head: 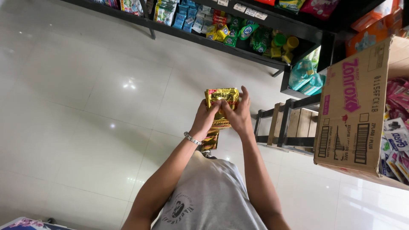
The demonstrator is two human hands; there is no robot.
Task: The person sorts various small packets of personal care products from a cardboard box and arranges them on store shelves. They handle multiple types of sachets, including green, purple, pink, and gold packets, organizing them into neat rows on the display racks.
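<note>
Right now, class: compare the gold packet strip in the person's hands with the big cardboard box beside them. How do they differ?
The gold packet strip is shiny and foil-like; the cardboard box is dull brown. The strip is small and thin, the box far larger and bulky. The left hand and right hand hold the strip up and its end hangs down; neither hand touches the box, which lies open with sachets inside. Both carry printing.

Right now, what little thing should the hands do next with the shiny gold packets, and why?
Probably fold the hanging end up. Left hand and right hand pinch the top of the gold packet strip, while its lower packets dangle loose toward the white tiled floor.
</note>
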